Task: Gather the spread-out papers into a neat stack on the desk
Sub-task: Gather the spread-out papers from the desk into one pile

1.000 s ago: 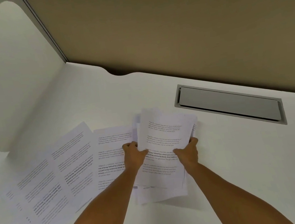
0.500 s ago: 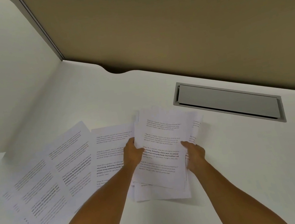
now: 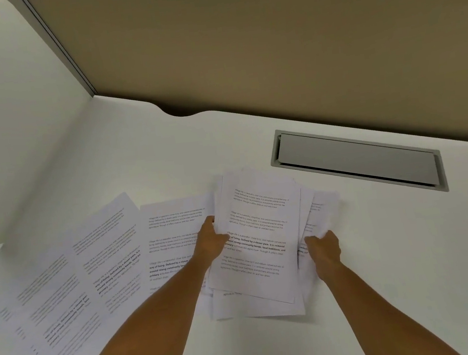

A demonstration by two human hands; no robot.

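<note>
Nearest us, three loose printed white sheets (image 3: 72, 285) lay fanned over the left of the white desk (image 3: 412, 244). We held the uneven bundle of printed white papers (image 3: 260, 242) mid-desk: our left hand (image 3: 210, 243) clamped its left edge, our right hand (image 3: 324, 250) gripped the offset right-hand sheets. Beyond sat a grey rectangular cable hatch (image 3: 357, 160), then the tan partition panel (image 3: 269, 40).

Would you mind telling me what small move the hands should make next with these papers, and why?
Probably square the uneven pile between the left hand and right hand: its edges are fanned out, and loose sheets wait on the desk.
</note>
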